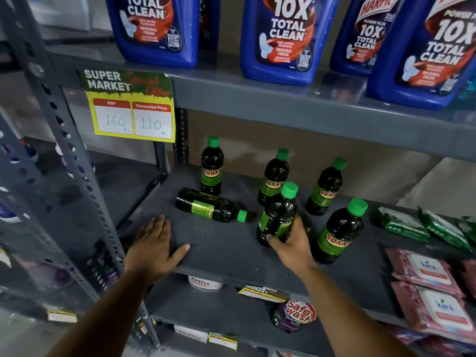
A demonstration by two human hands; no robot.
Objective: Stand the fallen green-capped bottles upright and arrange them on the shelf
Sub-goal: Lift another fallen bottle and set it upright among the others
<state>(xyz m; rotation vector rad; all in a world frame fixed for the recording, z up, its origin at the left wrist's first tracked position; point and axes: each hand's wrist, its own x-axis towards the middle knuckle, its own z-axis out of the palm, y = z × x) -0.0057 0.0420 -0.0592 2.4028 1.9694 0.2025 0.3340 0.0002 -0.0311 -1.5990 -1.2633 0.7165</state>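
Several dark bottles with green caps and green labels stand on the grey shelf. One fallen bottle lies on its side, cap pointing right, just in front of an upright bottle at the back left. My right hand grips an upright bottle near its base, in the middle of the shelf. Behind it stands another upright bottle; two more stand to the right, one further back and one at the front. My left hand rests flat and open on the shelf's front left edge.
Large blue toilet-cleaner jugs fill the shelf above. A yellow price tag hangs from that shelf's front. Green packs and pink wipes packs lie on the right. A perforated grey upright stands at the left.
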